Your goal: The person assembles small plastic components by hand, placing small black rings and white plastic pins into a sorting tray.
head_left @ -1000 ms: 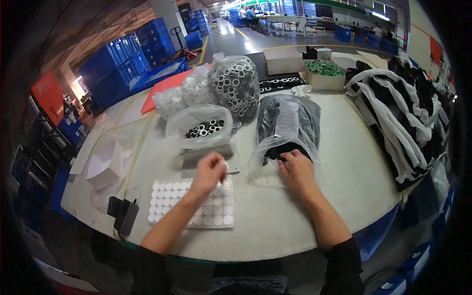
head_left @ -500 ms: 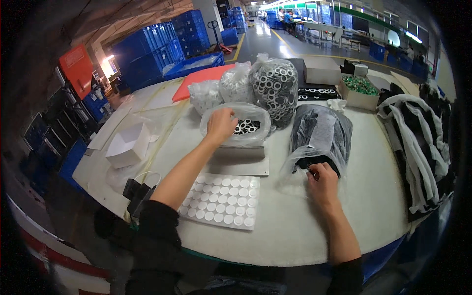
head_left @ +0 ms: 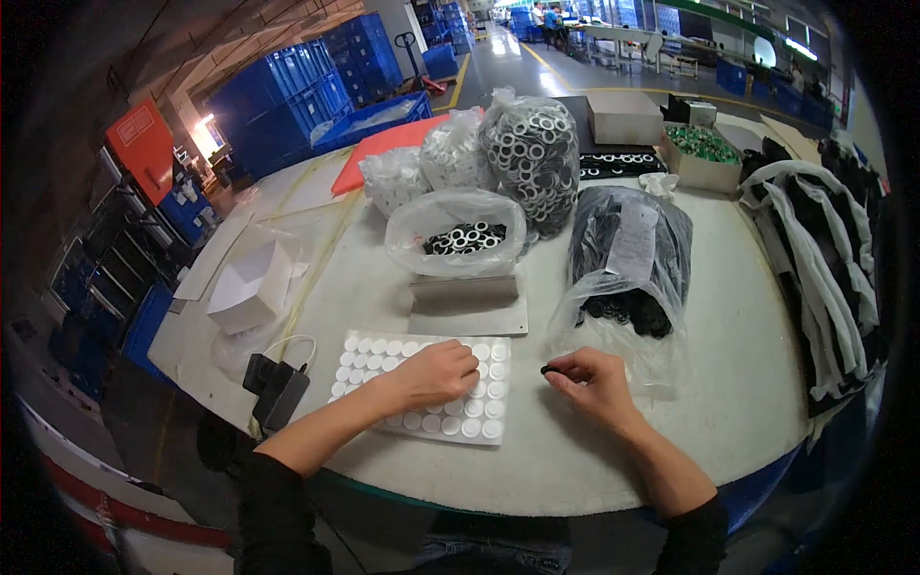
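My left hand (head_left: 436,374) reaches over a white sheet (head_left: 383,341) covered in rows of round white discs (head_left: 450,425). Its fingers are curled together near the sheet's right side, and whatever is between the fingertips is hidden. To the right of the sheet, my right hand (head_left: 592,383) pinches a small black part (head_left: 549,370) just above the table. Beyond that hand lies an open clear bag (head_left: 623,230) of black parts. An open plastic bag (head_left: 407,251) of black-and-white rings stands behind the sheet, next to a grey metal stand (head_left: 470,305).
Tied bags (head_left: 530,158) of rings and pale parts stand at the back. A box (head_left: 701,158) of small green pieces sits back right, black and white strips (head_left: 815,278) at the right edge. Left are a white box (head_left: 251,287) and a black device (head_left: 281,391) with a cable.
My left hand has moved from the ring bag toward me to the white sheet. My right hand has drawn out of the black-parts bag, slightly left and nearer, with a small black part.
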`<state>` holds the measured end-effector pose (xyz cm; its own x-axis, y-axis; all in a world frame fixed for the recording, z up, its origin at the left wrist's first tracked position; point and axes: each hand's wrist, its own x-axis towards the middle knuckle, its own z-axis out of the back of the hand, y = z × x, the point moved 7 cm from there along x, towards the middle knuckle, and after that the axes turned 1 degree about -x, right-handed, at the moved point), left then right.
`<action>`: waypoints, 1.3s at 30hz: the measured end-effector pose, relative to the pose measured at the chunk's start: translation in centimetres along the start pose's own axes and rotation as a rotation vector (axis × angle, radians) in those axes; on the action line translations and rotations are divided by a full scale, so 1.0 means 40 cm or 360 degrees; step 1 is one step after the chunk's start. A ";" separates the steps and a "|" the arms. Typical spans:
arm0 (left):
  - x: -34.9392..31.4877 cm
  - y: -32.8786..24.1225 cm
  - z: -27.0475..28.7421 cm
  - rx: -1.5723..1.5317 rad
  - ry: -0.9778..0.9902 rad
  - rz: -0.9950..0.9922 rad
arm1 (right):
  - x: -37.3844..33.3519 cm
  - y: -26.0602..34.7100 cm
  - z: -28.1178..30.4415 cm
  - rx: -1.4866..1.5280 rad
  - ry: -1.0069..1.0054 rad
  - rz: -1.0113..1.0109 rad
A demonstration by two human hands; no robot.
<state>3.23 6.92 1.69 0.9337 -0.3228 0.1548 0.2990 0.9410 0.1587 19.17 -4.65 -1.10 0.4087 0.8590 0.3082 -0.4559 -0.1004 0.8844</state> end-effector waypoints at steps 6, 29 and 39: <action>0.019 0.033 0.013 -0.0381 -0.0142 0.0143 | -0.014 -0.032 -0.038 0.0659 0.0256 -0.0551; 0.108 -0.100 0.064 -0.0296 -0.0979 0.0709 | -0.026 -0.056 -0.068 0.1353 0.0169 -0.0861; 0.088 -0.094 0.035 -0.0712 -0.0980 0.0802 | -0.025 -0.035 -0.065 0.1280 0.0242 -0.0657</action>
<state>5.12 2.11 3.02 0.7427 0.2605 0.6168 0.0529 0.8955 -0.4419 17.33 -4.05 -3.55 0.2826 0.9554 -0.0856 0.4146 -0.0412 0.9091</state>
